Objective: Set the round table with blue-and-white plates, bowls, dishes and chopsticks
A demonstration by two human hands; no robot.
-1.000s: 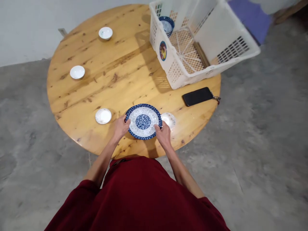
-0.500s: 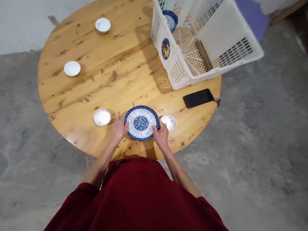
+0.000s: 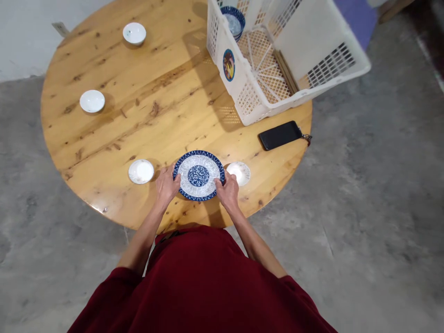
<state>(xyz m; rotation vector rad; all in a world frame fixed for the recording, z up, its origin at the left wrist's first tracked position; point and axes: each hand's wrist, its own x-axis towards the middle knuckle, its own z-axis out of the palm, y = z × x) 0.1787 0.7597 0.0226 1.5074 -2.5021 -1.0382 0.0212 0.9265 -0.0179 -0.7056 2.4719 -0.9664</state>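
Between my hands is a round plate (image 3: 198, 175) with a dark blue patterned rim and a blue centre, held above the near edge of the wooden table (image 3: 138, 125). My left hand (image 3: 168, 184) grips its left rim, thumb on top and fingers under the edge. On the opposite rim, my right hand (image 3: 228, 188) is closed in the same way. A small white bowl (image 3: 141, 171) lies to the left of my left hand. Just beyond my right hand is another white bowl (image 3: 240, 173), close to the plate's right side.
Two more white bowls stand farther off, one at the left (image 3: 92, 101) and one at the back (image 3: 134, 33). A white plastic crate (image 3: 256, 108) at the back right holds blue-rimmed bowls (image 3: 233, 22) and thin brown sticks (image 3: 286, 73). Before it lies a black phone (image 3: 280, 135).
The view has shifted slightly, so the table and its things appear farther left. Both hands keep hold of the plate, which stays in nearly the same place between the two near bowls.
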